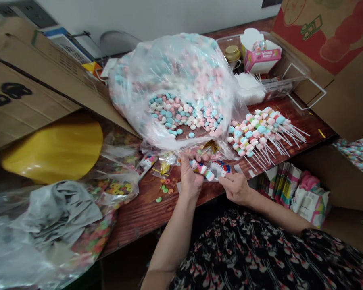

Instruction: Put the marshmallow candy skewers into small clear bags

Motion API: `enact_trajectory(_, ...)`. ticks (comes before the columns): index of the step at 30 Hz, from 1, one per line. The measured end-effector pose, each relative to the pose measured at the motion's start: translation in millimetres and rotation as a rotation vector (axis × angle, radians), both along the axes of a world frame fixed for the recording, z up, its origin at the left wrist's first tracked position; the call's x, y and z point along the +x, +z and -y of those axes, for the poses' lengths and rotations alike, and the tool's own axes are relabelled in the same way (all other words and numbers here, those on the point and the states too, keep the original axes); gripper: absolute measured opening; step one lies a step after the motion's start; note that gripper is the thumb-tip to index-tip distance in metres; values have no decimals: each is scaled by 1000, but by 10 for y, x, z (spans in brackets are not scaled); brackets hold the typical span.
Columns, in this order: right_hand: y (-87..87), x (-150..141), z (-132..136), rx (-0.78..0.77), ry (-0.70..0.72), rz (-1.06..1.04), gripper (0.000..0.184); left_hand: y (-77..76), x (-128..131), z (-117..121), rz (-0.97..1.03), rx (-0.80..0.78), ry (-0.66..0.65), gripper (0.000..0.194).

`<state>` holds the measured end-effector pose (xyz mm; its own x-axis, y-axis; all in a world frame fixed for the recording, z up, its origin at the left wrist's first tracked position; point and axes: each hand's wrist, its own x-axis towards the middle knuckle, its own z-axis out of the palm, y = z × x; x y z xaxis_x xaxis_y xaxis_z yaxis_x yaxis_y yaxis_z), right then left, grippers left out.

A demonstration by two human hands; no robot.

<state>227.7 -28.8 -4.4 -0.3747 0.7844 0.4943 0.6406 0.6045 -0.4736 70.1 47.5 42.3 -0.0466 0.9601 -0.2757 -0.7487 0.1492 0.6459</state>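
A person's left hand is curling its fingers around a pastel candy skewer, while the right hand is narrowly pinching a printed plastic sleeve over a wooden table, just below a clear sack of candies.

**Skewer in hand, right at the table's edge!**
Left hand grips a pastel candy skewer, right hand pinches the printed wrapper, just below a clear bag of candies!
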Motion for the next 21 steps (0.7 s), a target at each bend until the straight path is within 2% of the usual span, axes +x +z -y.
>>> enact_trajectory(5, 43, 77, -136, -513, 51, -365, 21, 22, -81, 40, -12, 23, -176, 56)
enact_trajectory(7, 71, 107, -174, -608, 33, -423, 23, 30, -94, 56, -21, 51, -217, 57)
enact_trajectory(9, 88, 119, -179, -559, 9, -384, 21, 25, -88, 67, -38, 78, -243, 56)
enact_trajectory(11, 93, 107, -149, -371, -16, -255, 18, 7, -74, 66, -42, 73, -235, 55)
enact_trajectory(14, 88, 52, -75, -45, -8, -5, 19, -36, -57, 39, -6, 25, -135, 53)
enact_trajectory(16, 81, 8, -39, 63, 28, 102, 19, -68, -53, 21, 19, 7, -63, 52)
enact_trajectory(18, 73, -22, -34, 51, 56, 98, 20, -93, -52, 19, 23, 7, -35, 51)
enact_trajectory(21, 65, -20, -86, -163, 39, -85, 21, -97, -52, 46, 13, 15, -73, 52)
